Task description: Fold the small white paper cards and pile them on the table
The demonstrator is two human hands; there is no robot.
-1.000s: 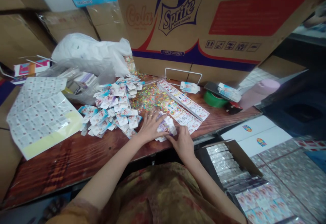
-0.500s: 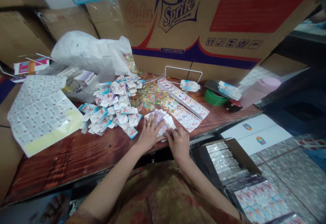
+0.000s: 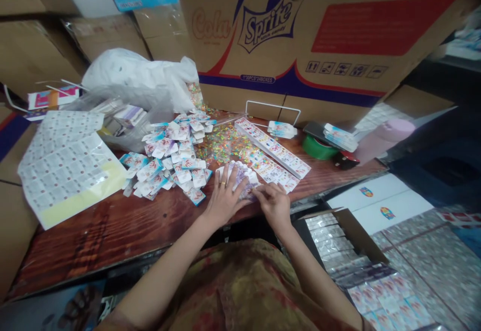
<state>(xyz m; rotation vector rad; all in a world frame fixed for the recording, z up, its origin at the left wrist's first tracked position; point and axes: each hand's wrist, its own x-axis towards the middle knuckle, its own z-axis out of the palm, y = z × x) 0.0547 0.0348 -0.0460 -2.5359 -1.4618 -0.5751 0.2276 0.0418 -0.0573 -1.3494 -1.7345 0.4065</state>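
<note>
My left hand (image 3: 223,196) lies flat with fingers spread on a small stack of white and purple packets (image 3: 244,176) near the front edge of the wooden table (image 3: 112,230). My right hand (image 3: 275,202) sits just right of it, its fingers curled and pinching the stack's right edge. A heap of small blue and white packets (image 3: 171,158) lies to the left of the hands. Long printed strips of cards (image 3: 272,153) lie just beyond the right hand.
A printed sheet (image 3: 63,163) rests at the table's left. Plastic bags (image 3: 131,85) sit behind the heap, colourful confetti-like bits (image 3: 221,143) in the middle, a green tape roll (image 3: 317,146) at the right. A large cardboard box (image 3: 300,35) stands behind. An open carton (image 3: 338,240) sits below right.
Both hands have shifted slightly along the stack near the table edge. The left hand stays flat on it; the right hand has moved from beside the stack to pinching its right edge.
</note>
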